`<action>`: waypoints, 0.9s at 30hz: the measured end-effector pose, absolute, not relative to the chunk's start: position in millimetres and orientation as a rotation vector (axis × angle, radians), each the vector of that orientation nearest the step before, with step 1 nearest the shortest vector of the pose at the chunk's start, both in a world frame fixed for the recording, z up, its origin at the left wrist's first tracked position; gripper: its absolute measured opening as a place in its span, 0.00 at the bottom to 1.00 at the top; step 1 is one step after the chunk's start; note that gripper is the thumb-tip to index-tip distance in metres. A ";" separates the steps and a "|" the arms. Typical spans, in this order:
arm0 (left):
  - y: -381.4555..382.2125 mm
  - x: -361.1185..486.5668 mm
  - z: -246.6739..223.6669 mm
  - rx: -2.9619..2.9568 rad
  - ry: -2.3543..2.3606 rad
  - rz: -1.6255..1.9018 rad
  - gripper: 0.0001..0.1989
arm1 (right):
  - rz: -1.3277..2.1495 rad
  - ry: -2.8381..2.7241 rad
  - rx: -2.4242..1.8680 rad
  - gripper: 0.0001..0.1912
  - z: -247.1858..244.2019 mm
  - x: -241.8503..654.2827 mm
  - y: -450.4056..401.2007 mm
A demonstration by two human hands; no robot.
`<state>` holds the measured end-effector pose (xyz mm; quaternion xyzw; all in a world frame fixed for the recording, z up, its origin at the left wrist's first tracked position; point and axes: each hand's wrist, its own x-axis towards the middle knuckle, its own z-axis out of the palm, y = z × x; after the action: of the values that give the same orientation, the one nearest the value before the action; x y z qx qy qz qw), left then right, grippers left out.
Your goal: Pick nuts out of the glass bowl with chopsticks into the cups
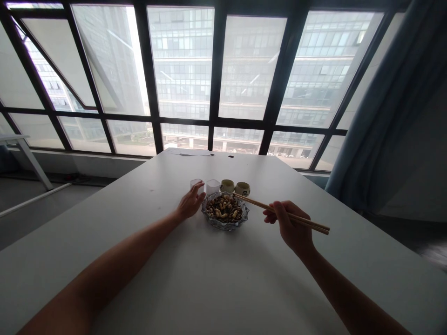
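A clear glass bowl with a scalloped rim holds a mix of peanuts and small dark pieces. My right hand is closed on a pair of wooden chopsticks, whose tips reach the bowl's back right rim. Left of the bowl, my left hand has its fingers apart beside a clear cup; whether they touch it is hard to tell. Another clear cup stands behind the bowl. To its right are two yellowish-green cups, the right one with a dark character.
The white table stretches toward large windows. Papers lie at its far end, near two dark round holes. A blue curtain hangs at the right, and another white table stands at the left.
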<state>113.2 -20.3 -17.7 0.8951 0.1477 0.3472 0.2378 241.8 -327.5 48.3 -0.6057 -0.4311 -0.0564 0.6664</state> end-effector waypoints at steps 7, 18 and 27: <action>17.3 129.1 -23.9 2.611 0.687 0.976 0.27 | -0.170 -1.117 -1.446 0.19 45.1 243.1 -329.7; 5.0 127.1 -18.0 2.623 0.473 1.104 0.11 | -0.175 -1.140 -1.463 0.18 44.8 242.0 -329.2; 11.1 126.1 -25.8 2.561 0.468 1.382 0.23 | -0.146 -1.155 -1.460 0.19 43.2 242.9 -330.1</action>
<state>126.1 11.1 -25.8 0.8648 0.1580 0.4666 0.0969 242.9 -330.1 43.2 -0.6285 -0.4972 -0.0630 0.5948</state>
